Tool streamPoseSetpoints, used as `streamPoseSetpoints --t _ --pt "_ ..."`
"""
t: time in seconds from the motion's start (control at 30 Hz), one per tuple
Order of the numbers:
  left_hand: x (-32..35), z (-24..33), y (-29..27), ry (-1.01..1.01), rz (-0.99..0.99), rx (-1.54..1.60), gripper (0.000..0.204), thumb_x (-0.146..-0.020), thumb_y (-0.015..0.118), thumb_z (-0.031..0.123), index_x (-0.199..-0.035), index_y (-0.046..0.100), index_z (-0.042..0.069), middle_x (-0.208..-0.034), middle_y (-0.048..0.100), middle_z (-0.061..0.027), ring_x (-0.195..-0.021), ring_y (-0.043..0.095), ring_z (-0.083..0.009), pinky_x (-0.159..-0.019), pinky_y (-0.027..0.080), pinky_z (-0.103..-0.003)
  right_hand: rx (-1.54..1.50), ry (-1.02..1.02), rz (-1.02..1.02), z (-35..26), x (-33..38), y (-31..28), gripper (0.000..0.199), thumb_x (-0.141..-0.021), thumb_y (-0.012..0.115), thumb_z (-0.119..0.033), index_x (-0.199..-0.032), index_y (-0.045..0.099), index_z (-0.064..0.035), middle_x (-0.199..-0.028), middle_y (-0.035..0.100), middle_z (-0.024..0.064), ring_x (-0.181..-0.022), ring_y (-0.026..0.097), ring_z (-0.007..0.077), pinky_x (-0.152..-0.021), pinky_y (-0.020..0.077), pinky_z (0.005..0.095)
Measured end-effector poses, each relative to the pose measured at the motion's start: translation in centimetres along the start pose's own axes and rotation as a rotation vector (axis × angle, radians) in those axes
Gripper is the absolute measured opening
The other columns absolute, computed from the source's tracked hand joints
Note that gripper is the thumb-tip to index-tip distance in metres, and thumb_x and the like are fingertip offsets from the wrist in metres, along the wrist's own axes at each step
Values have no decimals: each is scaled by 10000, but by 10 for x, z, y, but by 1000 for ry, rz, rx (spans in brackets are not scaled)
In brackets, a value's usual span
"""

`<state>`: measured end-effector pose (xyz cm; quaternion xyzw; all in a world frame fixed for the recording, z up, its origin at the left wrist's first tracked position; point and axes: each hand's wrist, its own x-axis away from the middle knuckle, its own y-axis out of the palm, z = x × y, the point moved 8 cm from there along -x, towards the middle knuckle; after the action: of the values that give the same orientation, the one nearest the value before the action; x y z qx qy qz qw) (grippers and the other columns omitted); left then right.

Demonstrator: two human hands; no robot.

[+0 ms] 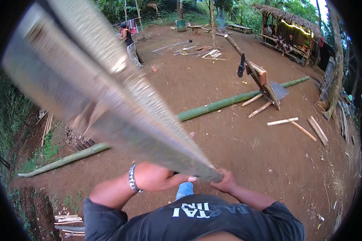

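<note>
Bamboo pole point(108, 88) raised in both hands' point(159, 176) grip.

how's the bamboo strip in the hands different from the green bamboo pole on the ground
The bamboo strip is lifted off the ground, gripped at its near end by the left hand and right hand; the green bamboo pole lies on the dirt, untouched. The strip looks grey-brown and split flat; the pole is green and round. Both are long.
</note>
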<state>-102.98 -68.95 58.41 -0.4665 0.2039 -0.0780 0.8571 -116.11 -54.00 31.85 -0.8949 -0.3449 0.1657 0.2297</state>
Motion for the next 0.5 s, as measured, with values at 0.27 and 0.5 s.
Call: streamPoseSetpoints --t 0.27,0.5 --pt "-174 -191 -74 -130 -390 125 510 -880 648 409 -1233 572 49 -950 644 -222 -870 643 -354 -773 505 -434 -65 249 267 52 -194 -22 472 -648 823 -238 -1009 612 -20 -844 673 107 -804 656 217 -728 525 373" --pt "-289 -384 -130 11 -17 195 982 -842 661 494 -1495 123 -5 -946 641 -250 -832 639 -391 -746 501 -442 -148 212 689 57 -378 -82 368 -671 785 -118 -951 576 -2 -778 625 68 -713 616 188 -694 510 349"
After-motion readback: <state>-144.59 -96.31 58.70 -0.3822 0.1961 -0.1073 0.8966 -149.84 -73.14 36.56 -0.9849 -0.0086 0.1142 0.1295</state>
